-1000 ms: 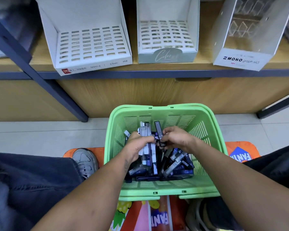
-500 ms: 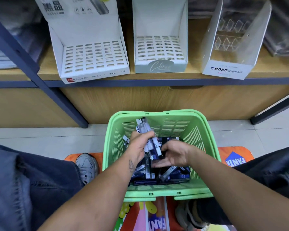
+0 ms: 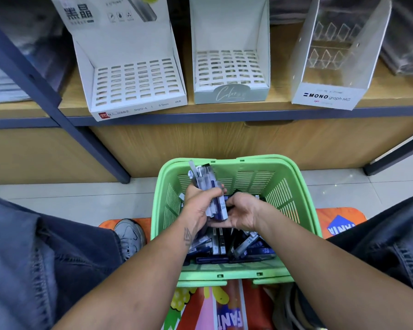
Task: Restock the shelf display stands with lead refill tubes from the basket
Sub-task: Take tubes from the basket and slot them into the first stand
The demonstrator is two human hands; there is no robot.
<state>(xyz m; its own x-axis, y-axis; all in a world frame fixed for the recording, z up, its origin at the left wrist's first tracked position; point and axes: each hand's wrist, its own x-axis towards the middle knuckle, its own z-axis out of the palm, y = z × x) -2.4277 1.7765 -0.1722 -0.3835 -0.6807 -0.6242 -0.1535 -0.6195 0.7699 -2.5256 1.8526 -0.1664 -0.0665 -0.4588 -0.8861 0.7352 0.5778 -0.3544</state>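
Left hand (image 3: 200, 206) grips a bundle of tubes (image 3: 206, 184) pointing up-away; right hand (image 3: 242, 214) seemingly cups their lower ends.

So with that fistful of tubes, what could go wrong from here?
The left hand grips a loose, fanned bundle of tubes over the green basket; one could slip out when it lifts. The right hand only cups the bundle's lower end. The slotted stand has narrow holes, so feeding tubes from a full fist may be fiddly.
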